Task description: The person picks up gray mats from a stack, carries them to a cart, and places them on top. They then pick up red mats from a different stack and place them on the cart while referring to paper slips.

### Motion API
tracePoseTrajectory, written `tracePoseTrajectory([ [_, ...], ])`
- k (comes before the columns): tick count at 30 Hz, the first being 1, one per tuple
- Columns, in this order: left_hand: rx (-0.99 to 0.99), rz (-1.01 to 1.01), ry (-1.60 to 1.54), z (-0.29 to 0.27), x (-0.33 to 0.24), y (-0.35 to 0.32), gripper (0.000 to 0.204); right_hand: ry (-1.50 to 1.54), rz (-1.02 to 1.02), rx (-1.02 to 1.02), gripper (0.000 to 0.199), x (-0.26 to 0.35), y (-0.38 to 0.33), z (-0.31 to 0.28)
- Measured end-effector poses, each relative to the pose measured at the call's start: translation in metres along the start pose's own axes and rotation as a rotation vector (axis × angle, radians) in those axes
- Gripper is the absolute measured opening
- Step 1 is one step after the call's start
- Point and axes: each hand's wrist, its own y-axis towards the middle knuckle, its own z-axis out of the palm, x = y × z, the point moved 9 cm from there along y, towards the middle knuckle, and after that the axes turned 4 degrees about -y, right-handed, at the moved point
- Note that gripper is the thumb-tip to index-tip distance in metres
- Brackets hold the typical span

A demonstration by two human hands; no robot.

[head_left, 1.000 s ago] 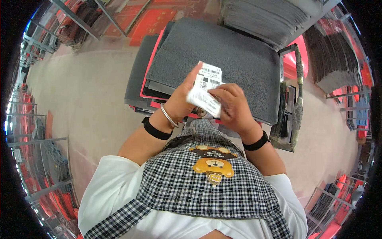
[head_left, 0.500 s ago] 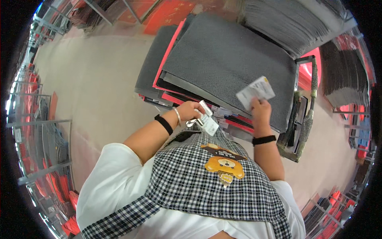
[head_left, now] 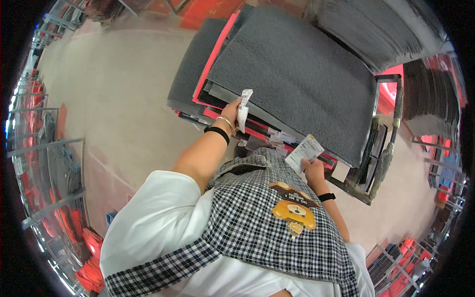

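Observation:
My left hand is closed on some small folded white paper tags at the near left edge of a stack of sheets. Between the fingers and thumb of my right hand is a white printed card, held over the stack's near edge. The stack's top piece is a large dark grey textured sheet. Under it, grey, black and bright red layers stick out, with several white labels along the near side.
A cart handle with a worn wrapping rises at the right of the stack. Further right stands a tall pile of dark sheets. Metal racks with red and grey pieces line the left. Pale floor lies between.
My left hand has moved up and away from my apron to the stack's near left edge with its tags. My right hand has lowered the card toward me.

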Motion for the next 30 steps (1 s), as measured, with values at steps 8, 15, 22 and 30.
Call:
tracePoseTrajectory([
  [8, 0.04, -0.045, -0.268, 0.018, 0.003, 0.008, 0.033, 0.009, 0.013, 0.258, 0.023, 0.0, 0.002, 0.019],
  [15, 0.341, 0.001, -0.153, 0.237, -0.026, -0.059, 0.03, -0.058, 0.056, 0.433, 0.009, -0.038, 0.056, -0.016],
  [22, 0.362, 0.009, -0.036, 0.302, 0.022, -0.089, 0.028, 0.527, 0.247, -0.178, 0.004, -0.146, 0.169, -0.157],
  [30, 0.149, -0.148, 0.203, 0.136, 0.101, -0.01, 0.038, 0.626, 0.362, -0.244, 0.009, -0.114, 0.118, -0.143],
])
